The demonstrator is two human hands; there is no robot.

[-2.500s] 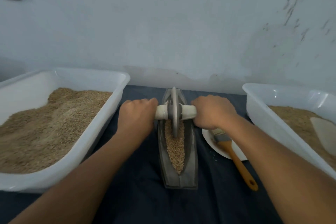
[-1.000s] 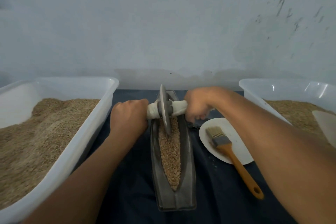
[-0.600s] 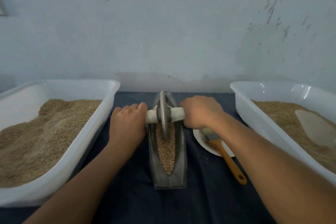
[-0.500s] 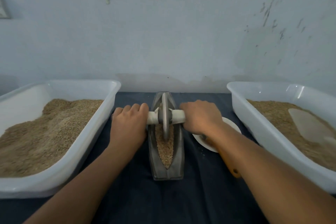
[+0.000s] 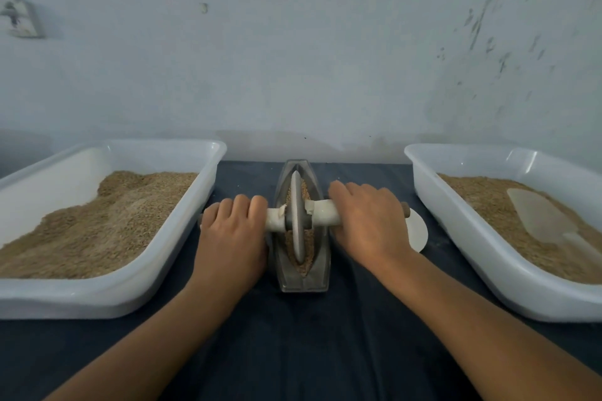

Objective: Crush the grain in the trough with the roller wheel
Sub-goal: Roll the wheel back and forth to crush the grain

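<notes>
Head camera looks forward and down, close above the table (image 5: 293, 352).

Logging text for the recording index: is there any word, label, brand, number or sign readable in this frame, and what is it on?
None readable.
Small fitting on the wall, upper left: too blurred to tell whether it bears any marking.
Trough, roller wheel, left tub, right tub, plate: no print visible.
</notes>
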